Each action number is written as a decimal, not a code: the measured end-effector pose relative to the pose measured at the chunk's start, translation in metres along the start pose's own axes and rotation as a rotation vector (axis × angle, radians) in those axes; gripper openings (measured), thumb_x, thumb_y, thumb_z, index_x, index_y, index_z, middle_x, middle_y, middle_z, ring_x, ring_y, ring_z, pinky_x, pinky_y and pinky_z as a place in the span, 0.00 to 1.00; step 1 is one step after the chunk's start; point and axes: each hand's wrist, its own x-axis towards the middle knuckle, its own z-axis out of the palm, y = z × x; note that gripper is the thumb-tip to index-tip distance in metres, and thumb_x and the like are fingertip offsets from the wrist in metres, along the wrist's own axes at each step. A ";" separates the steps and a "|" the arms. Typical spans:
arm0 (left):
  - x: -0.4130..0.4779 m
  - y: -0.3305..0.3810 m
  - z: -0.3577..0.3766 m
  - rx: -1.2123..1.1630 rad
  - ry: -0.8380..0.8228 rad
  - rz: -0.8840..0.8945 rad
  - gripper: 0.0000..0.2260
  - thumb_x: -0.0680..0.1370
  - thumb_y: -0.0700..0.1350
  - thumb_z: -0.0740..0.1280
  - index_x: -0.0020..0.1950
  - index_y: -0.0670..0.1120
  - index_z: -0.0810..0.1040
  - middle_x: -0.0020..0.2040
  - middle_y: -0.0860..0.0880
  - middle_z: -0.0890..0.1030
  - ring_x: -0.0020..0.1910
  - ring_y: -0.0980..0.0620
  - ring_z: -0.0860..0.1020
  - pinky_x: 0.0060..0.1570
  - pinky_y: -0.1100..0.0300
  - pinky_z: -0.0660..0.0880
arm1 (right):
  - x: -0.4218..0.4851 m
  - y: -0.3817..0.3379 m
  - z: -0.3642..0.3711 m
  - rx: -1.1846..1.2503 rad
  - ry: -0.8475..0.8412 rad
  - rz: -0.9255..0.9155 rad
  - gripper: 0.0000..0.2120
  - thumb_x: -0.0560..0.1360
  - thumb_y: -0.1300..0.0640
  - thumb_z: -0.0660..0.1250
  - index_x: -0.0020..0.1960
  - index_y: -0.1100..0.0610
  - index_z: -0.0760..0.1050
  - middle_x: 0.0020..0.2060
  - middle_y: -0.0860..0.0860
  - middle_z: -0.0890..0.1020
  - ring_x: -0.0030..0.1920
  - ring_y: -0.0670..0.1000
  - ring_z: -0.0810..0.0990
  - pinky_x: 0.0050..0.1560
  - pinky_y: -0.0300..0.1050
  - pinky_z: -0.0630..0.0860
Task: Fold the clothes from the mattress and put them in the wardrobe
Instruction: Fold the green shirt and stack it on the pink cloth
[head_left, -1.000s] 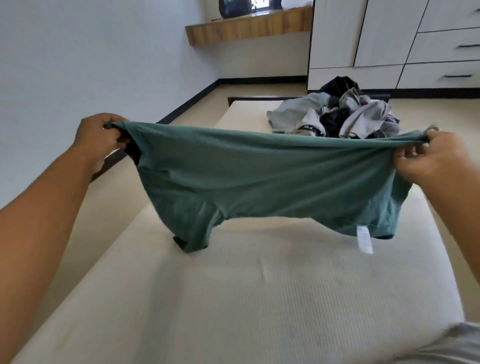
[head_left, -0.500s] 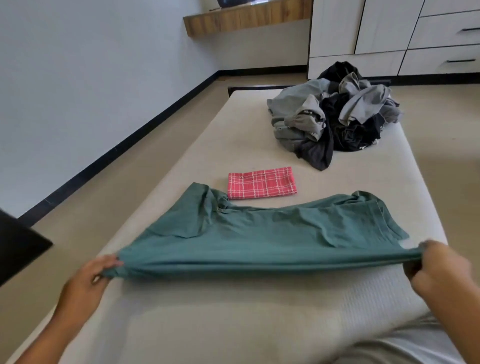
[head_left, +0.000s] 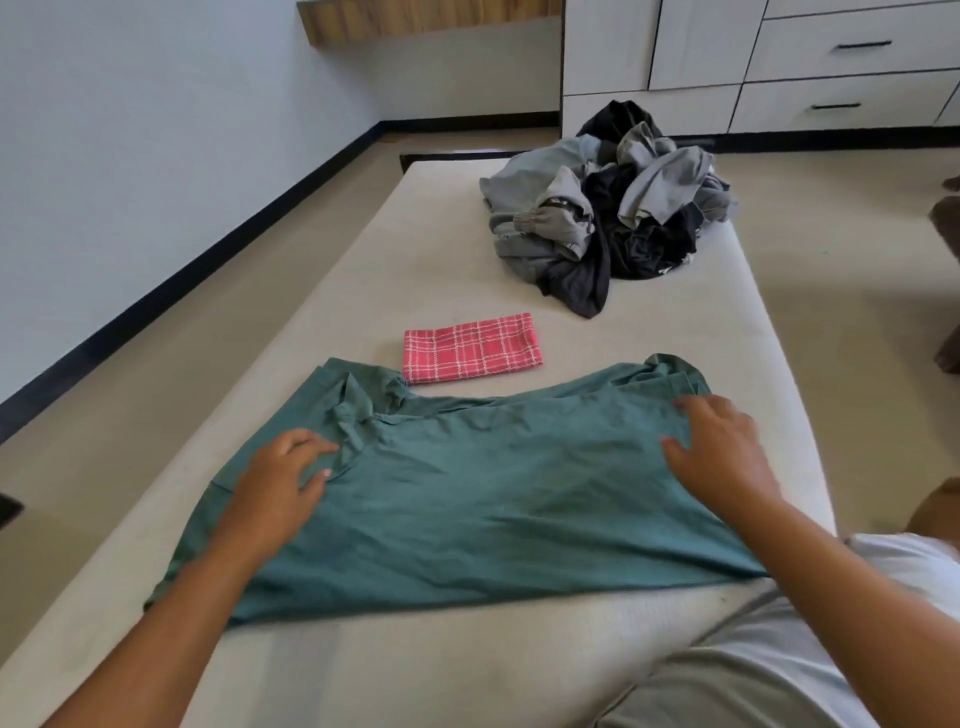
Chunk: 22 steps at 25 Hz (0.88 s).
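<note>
A green t-shirt (head_left: 483, 483) lies spread flat across the near part of the cream mattress (head_left: 415, 249). My left hand (head_left: 283, 480) rests palm down on its left side, fingers apart. On the shirt's right side my right hand (head_left: 719, 447) lies flat too, fingers spread. Neither hand grips the cloth. Just beyond the shirt is a folded red checked cloth (head_left: 471, 347). A heap of grey and black clothes (head_left: 608, 218) sits at the far end of the mattress. The white wardrobe with drawers (head_left: 753, 57) stands behind it.
A pale wall with a black skirting (head_left: 171, 280) runs along the left, with beige floor between it and the mattress. A wooden shelf (head_left: 426, 18) hangs at the back left. My grey-clad leg (head_left: 737, 675) is at the lower right.
The green shirt was held stretched in the air, then lowered onto the mattress. Both hands have let go of its ends and now lie flat on top of it.
</note>
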 end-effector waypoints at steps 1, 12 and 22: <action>0.029 0.002 0.012 0.011 -0.091 0.010 0.19 0.76 0.39 0.75 0.67 0.48 0.81 0.67 0.45 0.76 0.65 0.40 0.76 0.65 0.43 0.73 | 0.016 -0.005 0.003 -0.027 -0.066 -0.089 0.28 0.80 0.51 0.66 0.78 0.53 0.65 0.75 0.55 0.68 0.72 0.61 0.68 0.70 0.59 0.70; 0.144 -0.041 0.040 0.286 -0.533 -0.019 0.31 0.80 0.40 0.68 0.80 0.58 0.64 0.76 0.44 0.64 0.71 0.42 0.67 0.74 0.52 0.63 | 0.112 -0.005 0.016 -0.171 -0.234 -0.246 0.13 0.83 0.49 0.62 0.66 0.44 0.76 0.60 0.51 0.76 0.54 0.56 0.79 0.53 0.55 0.78; 0.168 -0.006 0.011 -0.006 -0.084 -0.061 0.09 0.82 0.36 0.61 0.54 0.44 0.80 0.56 0.46 0.73 0.52 0.47 0.74 0.54 0.55 0.71 | 0.106 -0.011 -0.002 0.096 0.202 -0.183 0.08 0.79 0.57 0.64 0.48 0.58 0.81 0.42 0.55 0.79 0.40 0.58 0.76 0.40 0.49 0.72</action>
